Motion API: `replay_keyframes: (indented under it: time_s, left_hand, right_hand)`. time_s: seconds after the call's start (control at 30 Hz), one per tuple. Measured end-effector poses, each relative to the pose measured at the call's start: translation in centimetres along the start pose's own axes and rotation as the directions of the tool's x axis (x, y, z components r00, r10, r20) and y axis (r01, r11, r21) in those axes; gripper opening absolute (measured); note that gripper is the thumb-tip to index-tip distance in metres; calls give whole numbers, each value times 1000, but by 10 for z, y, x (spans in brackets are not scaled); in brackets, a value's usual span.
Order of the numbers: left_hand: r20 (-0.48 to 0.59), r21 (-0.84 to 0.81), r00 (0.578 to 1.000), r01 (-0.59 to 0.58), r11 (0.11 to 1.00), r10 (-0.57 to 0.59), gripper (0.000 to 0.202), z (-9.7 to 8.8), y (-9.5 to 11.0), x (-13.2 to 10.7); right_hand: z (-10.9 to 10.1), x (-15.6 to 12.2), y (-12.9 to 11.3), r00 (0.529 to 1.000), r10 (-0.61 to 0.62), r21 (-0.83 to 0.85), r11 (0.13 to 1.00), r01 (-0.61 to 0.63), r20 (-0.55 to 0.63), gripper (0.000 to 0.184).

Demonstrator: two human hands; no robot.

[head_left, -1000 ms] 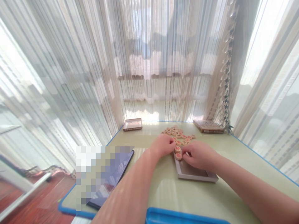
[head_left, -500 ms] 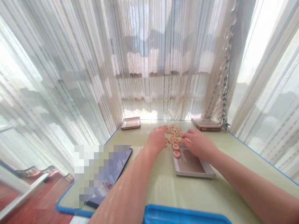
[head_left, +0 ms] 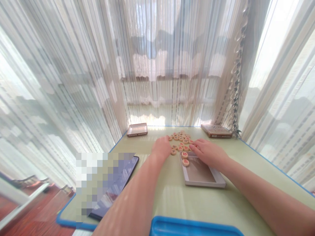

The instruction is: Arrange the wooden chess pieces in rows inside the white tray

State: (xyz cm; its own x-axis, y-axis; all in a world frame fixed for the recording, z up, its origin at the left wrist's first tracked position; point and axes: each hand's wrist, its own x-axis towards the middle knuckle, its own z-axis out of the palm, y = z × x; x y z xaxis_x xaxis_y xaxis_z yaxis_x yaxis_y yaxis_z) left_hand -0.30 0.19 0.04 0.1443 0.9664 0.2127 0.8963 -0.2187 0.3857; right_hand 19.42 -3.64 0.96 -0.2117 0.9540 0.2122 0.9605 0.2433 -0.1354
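Two round game pieces already lie in the far left corner of the flat grey tray, one behind the other. Most of the pieces are not in yet: the pile of pieces lies on the worktop, just past the tray's far edge. So it looks like the packing has only just begun. The tray lies flat with its open side up, and its long side runs from near to far, leaning a little to the left at the far end. The left hand rests palm down at the left edge of the pile, fingers bent over some pieces; I cannot tell if it holds one. The right hand lies over the tray's far edge, fingers stretched toward the pile and touching pieces, not pinched around any that I can see.
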Motion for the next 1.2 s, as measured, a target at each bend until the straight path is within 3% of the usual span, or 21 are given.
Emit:
replay_keyframes:
  time_s: [0.2, 0.43, 0.6, 0.67, 0.77, 0.93, 1.2]
  left_hand:
    - [65, -23, 996, -57, 998, 58, 43, 9, -1, 1]
    - [99, 3, 987, -125, 992, 124, 37, 2, 7, -4]
    - [91, -36, 931, -353, 935, 355, 36, 8, 8, -5]
    - [137, -50, 912, -383, 923, 386, 39, 12, 7, -4]
    - [198, -59, 906, -369, 927, 373, 42, 14, 5, -3]
    - [117, -73, 925, -356, 932, 362, 37, 6, 8, -5]
    - [62, 26, 989, -139, 990, 137, 38, 3, 4, -2]
  right_hand:
    - [5, 2, 5, 1000, 11, 44, 999, -12, 22, 53]
    - [1, -1, 0, 999, 0, 57, 998, -2, 33, 53]
    - [1, -1, 0, 1000, -11, 61, 998, 9, 28, 52]
    - [2, 0, 0, 1000, -2, 60, 998, 0, 28, 52]
    - [2, 0, -1, 1000, -3, 58, 998, 2, 26, 53]
    - [2, -2, -2, 1000, -12, 49, 999, 10, 22, 53]
    - [1, -3, -4, 998, -36, 42, 999, 34, 47, 50]
